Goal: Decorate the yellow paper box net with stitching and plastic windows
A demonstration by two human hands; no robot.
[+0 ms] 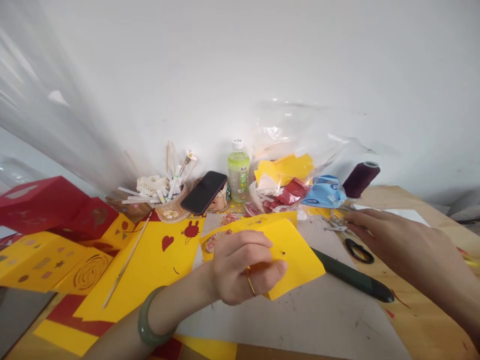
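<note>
My left hand (245, 267) is closed, with curled fingers gripping a yellow paper sheet (298, 255) that is bent or folded. There is a small dark mark near the middle of the sheet. My right hand (386, 232) reaches over the right side of the table, fingers stretched toward some metal scissors (337, 226); I cannot see whether the fingertips touch them. A black scissor handle loop (360, 251) lies just below that hand. Behind the yellow sheet, a dark green stick-shaped tool (354, 277) rests on the grey mat (300, 320).
At the back stand a green-labelled bottle (239, 172), a phone (205, 192), a holder of pens (172, 197), a plastic bag of paper scraps (285, 175), a blue packet (324, 191) and a dark thread spool (360, 179). Red (43, 202) and yellow paper boxes (37, 260) fill the left.
</note>
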